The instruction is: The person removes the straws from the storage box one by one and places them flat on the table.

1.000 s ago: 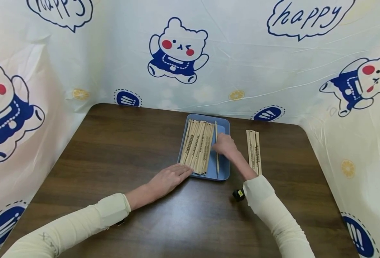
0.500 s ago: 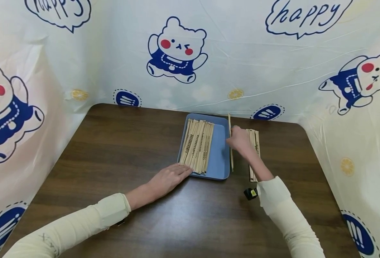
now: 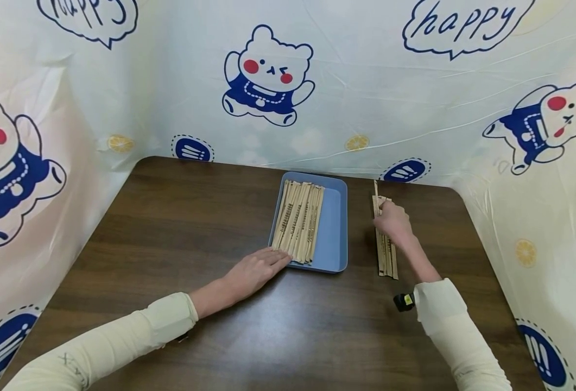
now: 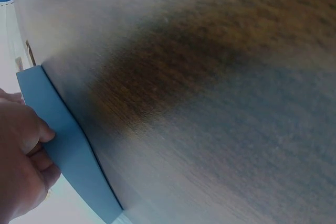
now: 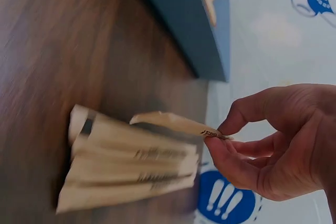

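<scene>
My right hand (image 3: 395, 221) pinches one long, thin chopstick packet (image 5: 173, 123) in printed brown paper between thumb and fingertips. It is over a small group of similar packets (image 3: 387, 260) on the table right of the tray; the right wrist view shows those packets (image 5: 131, 163) side by side beneath the held one. The blue tray (image 3: 335, 228) bears a row of many such packets (image 3: 297, 220) along its left part, with bare floor at its right. At the tray's front left corner, my left hand (image 3: 255, 271) grips the edge, its fingers against the outer wall (image 4: 68, 145).
The brown wooden table (image 3: 180, 217) runs up to a printed cloth (image 3: 341, 81) that hangs behind and at both sides. A black wrist camera (image 3: 404, 302) sits by the right sleeve (image 3: 441, 304).
My right hand has lifted the packet out of the tray's right part and carried it rightward over the rim to the small group. The left hand and tray have stayed in place.
</scene>
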The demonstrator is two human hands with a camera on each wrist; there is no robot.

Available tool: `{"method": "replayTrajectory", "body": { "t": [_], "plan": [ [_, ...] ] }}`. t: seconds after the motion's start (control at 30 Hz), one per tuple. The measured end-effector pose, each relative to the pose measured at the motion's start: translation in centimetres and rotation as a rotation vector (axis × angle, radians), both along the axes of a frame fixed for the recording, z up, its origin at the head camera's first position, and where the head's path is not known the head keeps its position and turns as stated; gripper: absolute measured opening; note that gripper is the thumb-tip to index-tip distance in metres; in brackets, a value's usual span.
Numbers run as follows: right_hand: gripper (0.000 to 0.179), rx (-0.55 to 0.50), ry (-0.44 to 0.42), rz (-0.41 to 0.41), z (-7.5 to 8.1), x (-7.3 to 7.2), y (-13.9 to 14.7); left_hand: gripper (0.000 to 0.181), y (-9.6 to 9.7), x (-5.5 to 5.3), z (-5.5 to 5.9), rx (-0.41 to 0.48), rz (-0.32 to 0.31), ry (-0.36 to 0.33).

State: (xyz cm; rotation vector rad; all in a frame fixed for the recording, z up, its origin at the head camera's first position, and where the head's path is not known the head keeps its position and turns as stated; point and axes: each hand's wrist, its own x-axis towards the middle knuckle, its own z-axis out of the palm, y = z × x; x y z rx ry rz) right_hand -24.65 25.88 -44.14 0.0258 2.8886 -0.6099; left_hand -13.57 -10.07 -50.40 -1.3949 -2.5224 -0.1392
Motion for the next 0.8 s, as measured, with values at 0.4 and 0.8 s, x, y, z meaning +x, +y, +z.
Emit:
{"method": "replayTrajectory", "body": {
  "t": [0.4,0.8],
  "plan": [
    [0.014,0.057,0.013,-0.073,-2.3,0.8,3.9,0.044,0.0,0.1,0.0,0.027,-0.014,0.001],
    [0.020,0.070,0.011,-0.077,-3.0,0.9,4.8,0.044,0.1,0.0,0.0,0.040,-0.013,0.005]
  ]
}}
